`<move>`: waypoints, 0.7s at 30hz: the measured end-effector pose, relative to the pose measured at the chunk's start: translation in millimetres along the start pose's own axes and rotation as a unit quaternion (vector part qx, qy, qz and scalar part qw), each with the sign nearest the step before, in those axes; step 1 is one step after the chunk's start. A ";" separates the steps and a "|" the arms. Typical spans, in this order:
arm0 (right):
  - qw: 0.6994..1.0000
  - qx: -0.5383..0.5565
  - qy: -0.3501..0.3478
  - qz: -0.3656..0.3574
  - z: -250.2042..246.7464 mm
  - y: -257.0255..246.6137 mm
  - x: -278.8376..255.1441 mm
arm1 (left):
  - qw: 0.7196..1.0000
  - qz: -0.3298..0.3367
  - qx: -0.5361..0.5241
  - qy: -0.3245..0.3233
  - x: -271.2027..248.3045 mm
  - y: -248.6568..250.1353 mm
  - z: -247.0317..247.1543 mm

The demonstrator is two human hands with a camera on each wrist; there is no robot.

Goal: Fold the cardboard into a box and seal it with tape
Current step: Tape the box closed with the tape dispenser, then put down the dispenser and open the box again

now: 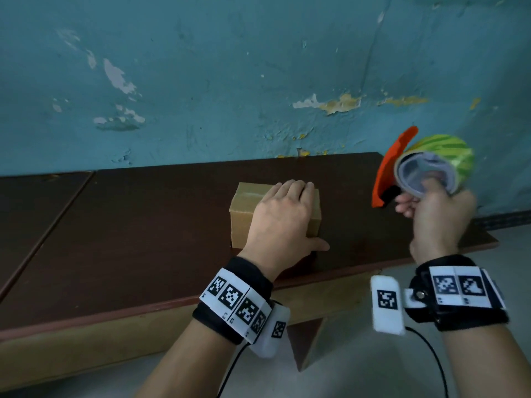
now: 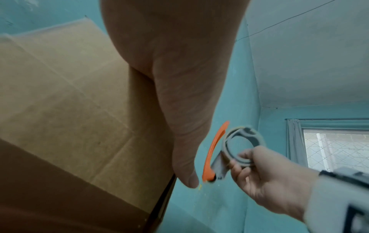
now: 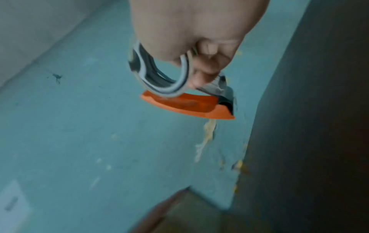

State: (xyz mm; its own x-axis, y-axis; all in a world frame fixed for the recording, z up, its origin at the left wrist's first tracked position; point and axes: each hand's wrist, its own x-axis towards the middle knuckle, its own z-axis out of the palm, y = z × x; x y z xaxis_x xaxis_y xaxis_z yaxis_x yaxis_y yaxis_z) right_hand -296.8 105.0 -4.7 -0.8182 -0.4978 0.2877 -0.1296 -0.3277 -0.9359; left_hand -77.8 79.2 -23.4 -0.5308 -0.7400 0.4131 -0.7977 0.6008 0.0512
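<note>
A small closed cardboard box (image 1: 244,216) stands on the dark brown table (image 1: 143,239). My left hand (image 1: 283,214) lies flat on top of it, fingers straight, thumb (image 2: 185,165) down beside the box's (image 2: 69,102) right side. To the right, above the table's end, my right hand (image 1: 431,214) grips a tape dispenser (image 1: 425,170) with a grey hub, an orange guard (image 1: 388,168) and a green striped tape roll (image 1: 454,153). In the right wrist view the fingers curl through the dispenser's grey ring (image 3: 159,78) above the orange guard (image 3: 185,107). The dispenser (image 2: 235,149) is held apart from the box.
A peeling teal wall (image 1: 201,81) runs right behind the table. The table's front edge (image 1: 143,311) is near my wrists, its right end (image 1: 488,242) under my right hand. A curtained window (image 2: 329,146) shows at the right in the left wrist view.
</note>
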 end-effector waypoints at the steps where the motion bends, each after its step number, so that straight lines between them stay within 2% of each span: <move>1: 0.999 -0.040 -0.014 -0.016 -5.6 4.9 4.6 | 1.000 0.001 0.002 -0.005 -0.2 -0.1 0.0; 3: 0.987 -0.138 -0.050 -0.062 -15.5 17.0 10.6 | 1.000 0.004 0.011 -0.014 -1.3 -0.5 -0.4; 7: 0.931 -0.320 -0.117 -0.127 -23.3 34.0 9.7 | 1.000 0.005 0.017 -0.014 -1.1 -0.6 0.1; 11: 0.924 -0.334 -0.144 -0.115 -20.4 43.1 4.5 | 1.000 0.003 0.017 -0.012 -0.5 -0.4 0.3; 17: 0.864 -0.419 -0.222 -0.169 -15.8 54.1 -3.9 | 1.000 0.003 0.011 -0.009 -0.5 -1.3 -0.1; 21: 0.849 -0.445 -0.221 -0.177 -11.6 58.1 -7.4 | 1.000 0.006 0.006 -0.003 -1.1 -1.8 -0.5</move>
State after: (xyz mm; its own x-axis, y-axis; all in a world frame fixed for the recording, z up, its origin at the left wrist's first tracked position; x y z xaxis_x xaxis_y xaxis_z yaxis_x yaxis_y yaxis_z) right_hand -304.7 99.0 -63.5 -0.3754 -0.8117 0.4475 -0.8571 0.1202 -0.5010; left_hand -75.5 79.0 -23.5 -0.5412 -0.7350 0.4085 -0.7954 0.6051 0.0349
